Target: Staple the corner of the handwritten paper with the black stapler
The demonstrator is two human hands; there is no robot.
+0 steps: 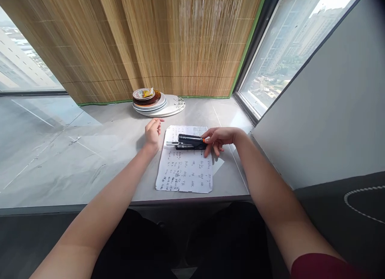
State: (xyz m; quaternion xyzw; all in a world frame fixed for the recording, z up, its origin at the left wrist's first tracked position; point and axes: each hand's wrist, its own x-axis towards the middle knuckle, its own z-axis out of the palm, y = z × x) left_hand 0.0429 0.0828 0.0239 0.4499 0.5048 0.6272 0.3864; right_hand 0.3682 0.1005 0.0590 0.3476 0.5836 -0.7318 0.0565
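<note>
A black stapler [192, 141] with a small orange part lies across a sheet of handwritten paper [192, 176]. A slim silver piece sticks out of its left end. My right hand [219, 139] grips the stapler's right end, with the thumb near the orange part and the other fingers hanging loosely over the paper's right edge. Left of the paper, my left hand [153, 131] is held with its fingers curled in. Whatever those fingers hold, if anything, is hidden.
Behind the paper, a stack of plates [150, 106] with a small yellow item on top sits on a white oval board [174, 106]. A bamboo blind [156, 42] hangs at the back. A white wall [315, 102] bounds the grey counter [114, 170] on the right.
</note>
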